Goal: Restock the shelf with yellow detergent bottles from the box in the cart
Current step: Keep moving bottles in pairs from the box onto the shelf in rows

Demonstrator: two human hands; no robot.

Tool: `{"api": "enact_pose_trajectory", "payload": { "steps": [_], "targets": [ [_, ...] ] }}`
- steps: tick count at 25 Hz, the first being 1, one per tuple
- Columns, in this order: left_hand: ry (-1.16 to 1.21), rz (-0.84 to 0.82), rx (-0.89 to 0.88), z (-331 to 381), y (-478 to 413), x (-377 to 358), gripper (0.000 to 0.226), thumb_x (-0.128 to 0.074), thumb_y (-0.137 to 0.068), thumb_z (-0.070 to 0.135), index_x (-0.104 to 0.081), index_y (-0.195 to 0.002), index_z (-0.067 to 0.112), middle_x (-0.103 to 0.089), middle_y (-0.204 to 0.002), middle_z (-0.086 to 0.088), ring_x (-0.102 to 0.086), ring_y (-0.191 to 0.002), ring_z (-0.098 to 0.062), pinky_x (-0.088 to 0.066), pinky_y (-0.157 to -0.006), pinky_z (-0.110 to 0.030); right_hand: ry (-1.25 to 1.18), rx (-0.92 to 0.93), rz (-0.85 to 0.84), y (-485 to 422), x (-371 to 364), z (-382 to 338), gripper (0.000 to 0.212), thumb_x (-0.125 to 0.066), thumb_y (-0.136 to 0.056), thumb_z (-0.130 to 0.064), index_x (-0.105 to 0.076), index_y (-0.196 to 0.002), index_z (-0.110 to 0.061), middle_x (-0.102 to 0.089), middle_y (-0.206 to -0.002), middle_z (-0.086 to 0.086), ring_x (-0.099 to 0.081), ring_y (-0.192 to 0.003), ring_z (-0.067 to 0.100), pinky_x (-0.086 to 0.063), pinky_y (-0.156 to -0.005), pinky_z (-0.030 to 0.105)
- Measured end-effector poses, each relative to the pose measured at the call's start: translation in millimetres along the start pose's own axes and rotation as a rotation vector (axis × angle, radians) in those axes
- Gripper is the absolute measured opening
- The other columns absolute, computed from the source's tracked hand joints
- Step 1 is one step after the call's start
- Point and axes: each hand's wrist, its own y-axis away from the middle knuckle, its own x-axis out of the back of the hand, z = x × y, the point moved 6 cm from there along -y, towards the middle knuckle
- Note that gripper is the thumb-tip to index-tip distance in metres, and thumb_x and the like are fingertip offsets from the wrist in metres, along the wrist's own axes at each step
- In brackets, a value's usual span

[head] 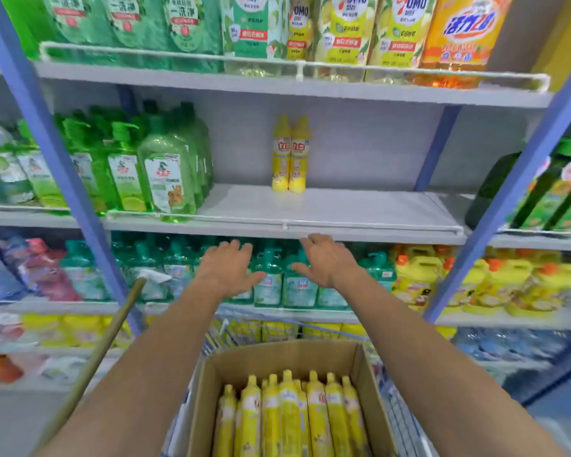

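Two yellow detergent bottles [289, 155] stand upright side by side at the back of the middle shelf [327, 209]. An open cardboard box [208, 384] in the cart holds several more yellow bottles [290, 413] lying in rows. My left hand [228, 268] and my right hand [323, 262] are both stretched forward, palms down, fingers spread, holding nothing. They hover just below the shelf's front rail, above the box.
Green detergent bottles [165, 173] fill the left part of the middle shelf. Refill pouches [340, 28] hang on the shelf above. Teal pump bottles [277, 282] and yellow jugs [416, 285] stand on the shelf below. A wooden pole [106, 341] leans at the left. Blue uprights [56, 150] frame the bay.
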Motion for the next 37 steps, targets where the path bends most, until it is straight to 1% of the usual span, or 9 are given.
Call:
{"api": "enact_pose_trajectory", "payload": {
  "steps": [7,10,13,20,25,29,33,35,37],
  "targets": [
    [0.120,-0.242,0.029,19,73,-130,0.076,-0.044,-0.093,0.068,-0.039,-0.146,0.015,-0.047,-0.145,-0.014,-0.046,-0.134,-0.035,-0.044,-0.106,-0.052,-0.074,-0.048,-0.223,69,-120,-30,0.068,-0.046,-0.100,-0.056,-0.036,-0.151,-0.011,-0.040,-0.152,0.014,-0.039,-0.139,0.036,-0.046,-0.105,0.053],
    [0.164,-0.337,0.058,28,90,-192,0.079,-0.047,-0.090,0.070,-0.043,-0.145,0.014,-0.047,-0.147,-0.014,-0.044,-0.137,-0.036,-0.041,-0.110,-0.051,-0.136,-0.069,-0.346,87,-181,-36,0.070,-0.046,-0.100,-0.055,-0.033,-0.152,-0.011,-0.036,-0.155,0.015,-0.035,-0.142,0.036,-0.045,-0.106,0.053],
    [0.217,-0.492,0.082,38,99,-249,0.073,-0.048,-0.089,0.070,-0.052,-0.136,0.015,-0.050,-0.141,-0.014,-0.045,-0.133,-0.036,-0.044,-0.105,-0.050,-0.168,-0.089,-0.470,99,-240,-38,0.067,-0.046,-0.101,-0.055,-0.036,-0.150,-0.010,-0.036,-0.155,0.015,-0.037,-0.140,0.037,-0.049,-0.100,0.052],
    [0.286,-0.661,0.164,42,102,-342,0.079,-0.050,-0.092,0.067,-0.036,-0.150,0.015,-0.042,-0.150,-0.015,-0.042,-0.137,-0.036,-0.045,-0.105,-0.050,-0.208,-0.090,-0.688,95,-343,-32,0.069,-0.046,-0.102,-0.055,-0.034,-0.151,-0.007,-0.041,-0.151,0.015,-0.040,-0.138,0.036,-0.049,-0.101,0.050],
    [0.402,-0.664,0.192,34,61,-407,0.076,-0.052,-0.093,0.064,-0.041,-0.143,0.009,-0.051,-0.139,-0.019,-0.051,-0.127,-0.038,-0.048,-0.099,-0.049,-0.269,-0.107,-0.661,61,-399,-24,0.062,-0.046,-0.102,-0.054,-0.044,-0.142,-0.007,-0.048,-0.142,0.014,-0.047,-0.130,0.035,-0.050,-0.097,0.049],
    [0.509,-0.700,0.211,30,41,-480,0.084,-0.056,-0.089,0.066,-0.040,-0.145,0.006,-0.047,-0.145,-0.020,-0.048,-0.133,-0.039,-0.046,-0.102,-0.049,-0.324,-0.150,-0.613,44,-450,-23,0.054,-0.048,-0.101,-0.052,-0.052,-0.128,-0.006,-0.050,-0.136,0.014,-0.049,-0.128,0.034,-0.048,-0.093,0.044],
    [0.612,-0.668,0.261,27,34,-517,0.070,-0.069,-0.087,0.055,-0.048,-0.134,0.008,-0.055,-0.137,-0.016,-0.052,-0.127,-0.035,-0.047,-0.098,-0.042,-0.387,-0.232,-0.536,37,-473,-23,0.060,-0.055,-0.095,-0.057,-0.054,-0.125,-0.005,-0.054,-0.133,0.016,-0.052,-0.124,0.035,-0.047,-0.093,0.041],
    [0.723,-0.604,0.343,25,34,-521,0.063,-0.080,-0.078,0.052,-0.057,-0.122,0.015,-0.065,-0.123,-0.010,-0.059,-0.116,-0.031,-0.051,-0.091,-0.041,-0.443,-0.272,-0.493,31,-475,-23,0.055,-0.063,-0.090,-0.055,-0.059,-0.111,-0.004,-0.061,-0.120,0.015,-0.058,-0.113,0.033,-0.045,-0.082,0.036],
    [0.798,-0.568,0.436,22,36,-519,0.067,-0.085,-0.070,0.052,-0.059,-0.122,0.017,-0.067,-0.119,-0.006,-0.062,-0.112,-0.028,-0.052,-0.087,-0.036,-0.540,-0.381,-0.471,30,-473,-20,0.040,-0.070,-0.086,-0.049,-0.058,-0.087,-0.011,-0.064,-0.093,0.008,-0.061,-0.094,0.030,-0.037,-0.069,0.029]
  ]
}}
